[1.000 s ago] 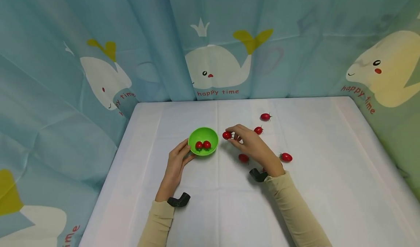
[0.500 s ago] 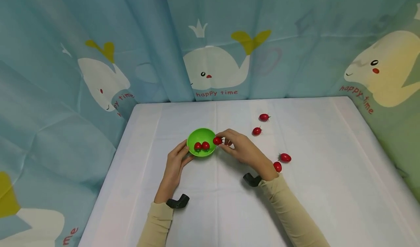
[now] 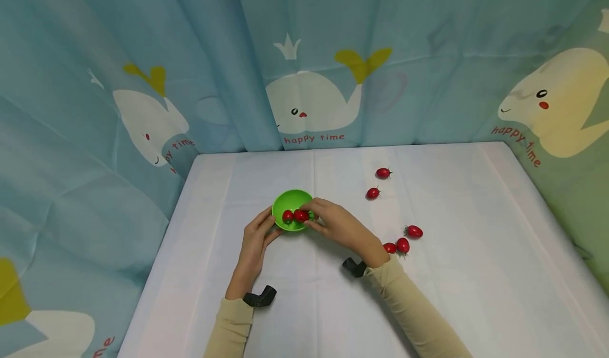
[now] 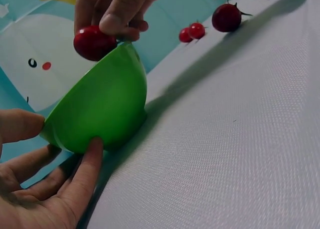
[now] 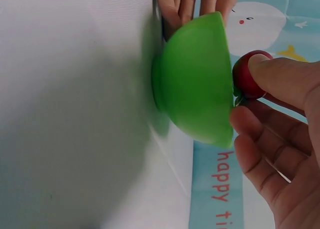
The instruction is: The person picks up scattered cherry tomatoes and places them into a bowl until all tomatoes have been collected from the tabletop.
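My left hand [image 3: 253, 240] holds a small green bowl [image 3: 287, 200] by its left side, with the thumb low on the wall and a fingertip at the rim in the left wrist view. My right hand [image 3: 339, 226] pinches a red cherry tomato [image 5: 248, 75] between thumb and fingers, at the rim on the bowl's right side. From above, this cherry tomato overlaps the bowl's inside. Another cherry tomato [image 3: 287, 216] lies in the bowl; the one beside it is mostly hidden behind the held one.
Several cherry tomatoes lie on the white tablecloth [image 3: 457, 204] to the right: one cherry tomato [image 3: 383, 173] far back, another [image 3: 373, 193] nearer, and a group [image 3: 403, 245] by the right wrist. A blue curtain [image 3: 204, 40] with whale prints hangs behind the table.
My right hand has carried the pinched cherry tomato leftward, from beside the bowl to over its inside. My left hand has stayed on the bowl. More tomatoes show by the right wrist.
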### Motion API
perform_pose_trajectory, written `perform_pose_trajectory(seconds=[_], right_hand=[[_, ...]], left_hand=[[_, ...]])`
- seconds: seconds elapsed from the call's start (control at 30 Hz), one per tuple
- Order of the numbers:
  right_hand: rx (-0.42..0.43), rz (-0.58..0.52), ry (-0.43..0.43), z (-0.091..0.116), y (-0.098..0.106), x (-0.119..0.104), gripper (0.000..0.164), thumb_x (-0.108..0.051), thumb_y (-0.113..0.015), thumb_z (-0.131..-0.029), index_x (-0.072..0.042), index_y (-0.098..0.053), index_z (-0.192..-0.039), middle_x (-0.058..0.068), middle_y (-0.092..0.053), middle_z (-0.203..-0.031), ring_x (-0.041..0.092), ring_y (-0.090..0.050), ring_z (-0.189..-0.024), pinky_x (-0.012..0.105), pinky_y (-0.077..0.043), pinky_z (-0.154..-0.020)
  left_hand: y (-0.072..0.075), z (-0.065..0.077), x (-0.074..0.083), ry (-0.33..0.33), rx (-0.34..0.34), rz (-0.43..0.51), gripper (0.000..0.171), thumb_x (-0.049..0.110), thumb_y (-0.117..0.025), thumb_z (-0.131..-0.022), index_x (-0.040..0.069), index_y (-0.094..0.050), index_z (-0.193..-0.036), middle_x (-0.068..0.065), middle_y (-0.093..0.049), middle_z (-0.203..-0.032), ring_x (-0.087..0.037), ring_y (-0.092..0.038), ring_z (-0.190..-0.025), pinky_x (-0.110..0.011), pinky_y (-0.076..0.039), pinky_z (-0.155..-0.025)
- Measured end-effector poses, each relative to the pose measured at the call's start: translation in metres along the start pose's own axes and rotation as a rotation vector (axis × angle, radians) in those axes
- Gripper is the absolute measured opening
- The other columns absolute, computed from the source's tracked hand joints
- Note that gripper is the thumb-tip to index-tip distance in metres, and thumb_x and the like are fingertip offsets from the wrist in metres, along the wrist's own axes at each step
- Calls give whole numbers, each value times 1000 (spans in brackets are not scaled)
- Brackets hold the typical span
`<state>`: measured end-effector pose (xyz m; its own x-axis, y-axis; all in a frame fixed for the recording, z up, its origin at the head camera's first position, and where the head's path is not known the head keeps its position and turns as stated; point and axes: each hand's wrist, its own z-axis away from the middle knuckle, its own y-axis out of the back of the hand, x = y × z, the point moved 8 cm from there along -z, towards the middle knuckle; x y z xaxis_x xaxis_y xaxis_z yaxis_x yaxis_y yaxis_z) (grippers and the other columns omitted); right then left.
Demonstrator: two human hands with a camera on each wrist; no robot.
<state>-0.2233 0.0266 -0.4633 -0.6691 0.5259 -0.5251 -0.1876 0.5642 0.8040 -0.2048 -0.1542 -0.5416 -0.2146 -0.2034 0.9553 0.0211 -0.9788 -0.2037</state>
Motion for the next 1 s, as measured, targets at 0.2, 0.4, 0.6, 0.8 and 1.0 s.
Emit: perform_pose_trajectory(seconds=[0.2, 0.4, 0.6, 0.8, 1.0], right_hand=[[-48, 27, -20, -4, -12, 0, 31, -25, -71, -92, -14, -65, -121, 0, -68, -113, 14, -63, -93, 24, -58, -83], [-97, 88, -51, -9, -16, 2, 30, -30, -69, -93, -16, -68, -120, -2, -69, -115, 13, -63, -108, 29, -57, -96], [-184, 92, -65, -16, -15, -2, 28, -29, -68, -94, -13, -69, -117, -1, -71, -111, 16, -62, -106, 32, -57, -95], [-232, 135, -24, -22, -15, -9, 23, -26, -68, -94, -13, -73, -112, 1, -72, -101, 18, -61, -97, 33, -56, -88], [-216, 172, -1, -20, -14, -12, 25, -25, -67, -95, -12, -73, -116, 3, -70, -96, 18, -59, -90, 31, -55, -80]], left_hand=[[4, 1, -1, -2, 11, -16, 44, 24, -53, -103, 14, -49, -145, -3, -45, -150, -20, -48, -136, -29, -56, -101], [3, 0, 0, -5, 8, -24, 43, 24, -54, -102, 14, -50, -144, -3, -45, -149, -21, -49, -135, -30, -56, -101], [1, 0, -2, -2, 13, -20, 43, 25, -54, -102, 14, -50, -144, -3, -46, -149, -20, -49, -135, -31, -55, -103], [0, -1, -1, -14, 0, -22, 44, 26, -54, -103, 14, -49, -144, -3, -45, -150, -20, -47, -137, -30, -55, -103], [0, -1, -1, -8, -5, -21, 43, 26, -54, -103, 14, -49, -144, -2, -44, -150, -20, -47, -136, -29, -55, -102]])
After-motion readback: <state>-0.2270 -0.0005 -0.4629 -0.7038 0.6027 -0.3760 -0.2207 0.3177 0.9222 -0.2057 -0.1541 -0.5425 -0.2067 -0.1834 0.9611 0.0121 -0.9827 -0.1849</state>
